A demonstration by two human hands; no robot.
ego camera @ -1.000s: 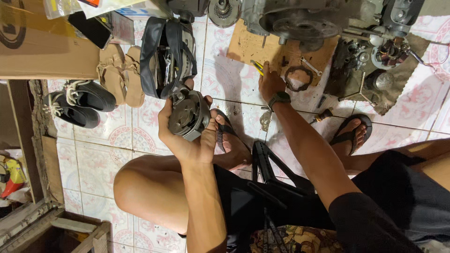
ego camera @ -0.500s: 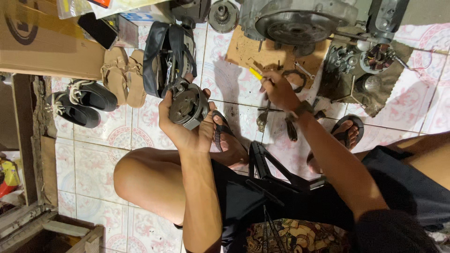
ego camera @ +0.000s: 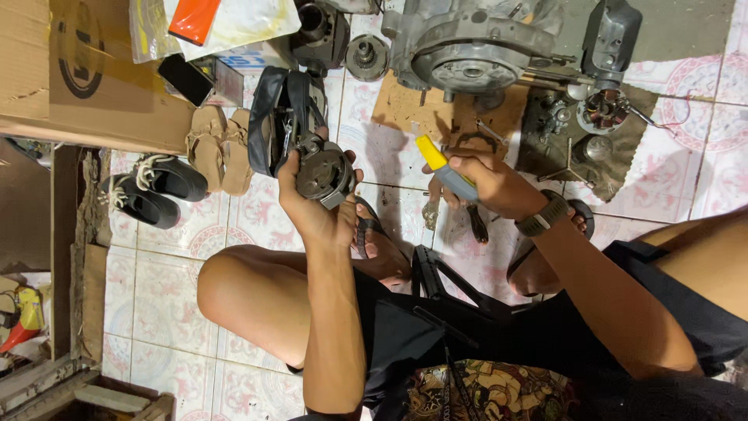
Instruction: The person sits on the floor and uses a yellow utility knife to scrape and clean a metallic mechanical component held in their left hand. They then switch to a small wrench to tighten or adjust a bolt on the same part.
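Observation:
My left hand point(ego camera: 308, 204) grips a round dark metal engine part point(ego camera: 321, 173), held up over the tiled floor above my bent knee. My right hand point(ego camera: 487, 183) is closed around a screwdriver with a yellow and grey handle point(ego camera: 440, 165), lifted off a piece of cardboard point(ego camera: 405, 105) on the floor. A dark watch sits on my right wrist point(ego camera: 545, 218). The two hands are apart, the screwdriver handle pointing toward the far side.
A grey engine casing point(ego camera: 467, 51) lies at the far side with small parts on a dark cloth point(ego camera: 592, 132). A black bag point(ego camera: 280, 117), tan sandals point(ego camera: 214, 148) and black shoes point(ego camera: 152, 187) sit left. A cardboard box point(ego camera: 70, 70) is far left.
My right hand has picked the screwdriver up from the cardboard and drawn back toward me. My left hand keeps the round part raised, shifted slightly.

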